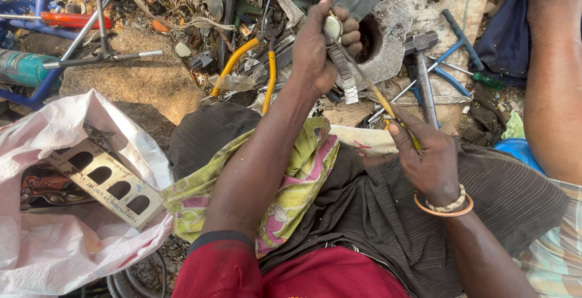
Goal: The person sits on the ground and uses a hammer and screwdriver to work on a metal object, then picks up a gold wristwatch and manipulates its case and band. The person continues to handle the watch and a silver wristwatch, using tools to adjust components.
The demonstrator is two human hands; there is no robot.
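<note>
While seated amid scrap: left hand (318, 46) clenched around a wristwatch (337, 49), right hand (427, 158) gripping a yellow-handled screwdriver (379, 99) against it.

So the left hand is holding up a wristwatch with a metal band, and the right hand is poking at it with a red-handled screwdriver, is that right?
Not quite. In the head view the screwdriver in the right hand has a yellow handle, not red. The left hand does hold the wristwatch by its metal band.

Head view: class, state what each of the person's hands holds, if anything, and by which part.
The left hand holds a wristwatch by its case, the metal band hanging below. The right hand holds a yellow-handled tool by its handle.
</note>
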